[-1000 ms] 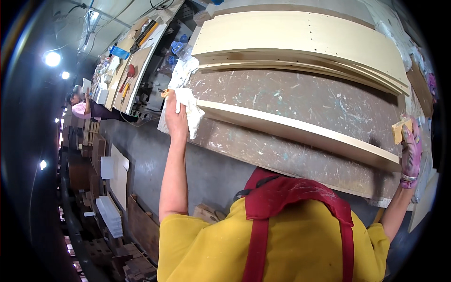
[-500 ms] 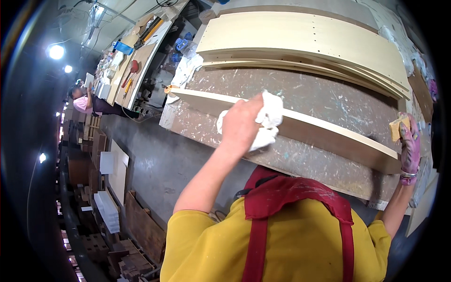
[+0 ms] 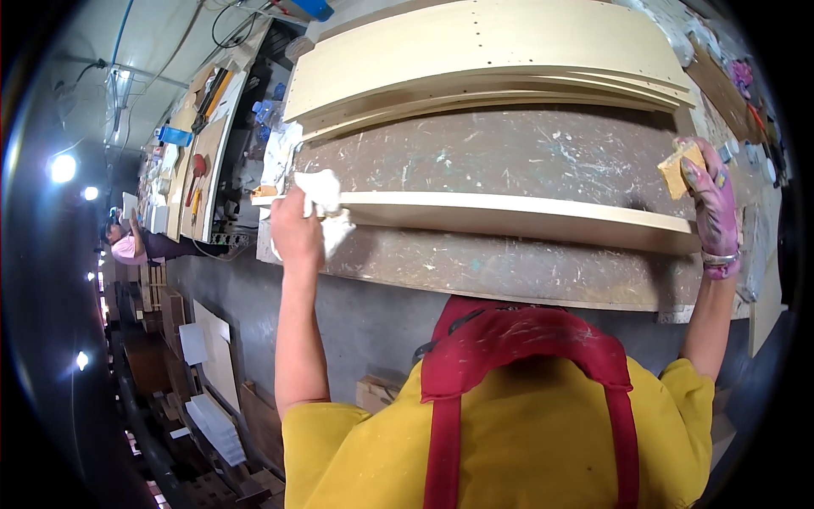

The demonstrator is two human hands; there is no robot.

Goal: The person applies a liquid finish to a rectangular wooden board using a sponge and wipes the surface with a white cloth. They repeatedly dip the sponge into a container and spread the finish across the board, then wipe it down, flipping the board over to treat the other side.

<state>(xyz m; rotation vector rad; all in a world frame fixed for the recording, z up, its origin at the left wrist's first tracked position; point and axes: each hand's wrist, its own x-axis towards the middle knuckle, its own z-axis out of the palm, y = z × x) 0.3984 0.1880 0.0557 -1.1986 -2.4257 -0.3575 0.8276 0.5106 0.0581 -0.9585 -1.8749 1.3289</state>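
Back at the left end now, the white rag (image 3: 326, 208) slid along the pale wooden strip (image 3: 517, 219) on the speckled workbench (image 3: 509, 161) | strip looks long, thin, bendy: support both ends | left hand (image 3: 295, 231) clutches rag, arm outstretched | gloved right hand (image 3: 710, 204) pinches a yellow sponge (image 3: 678, 167) at the far end

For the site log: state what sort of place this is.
Likely a woodworking or furniture workshop: a stack of pale panels on a paint-flecked workbench, more benches with hand tools, boards on the floor.
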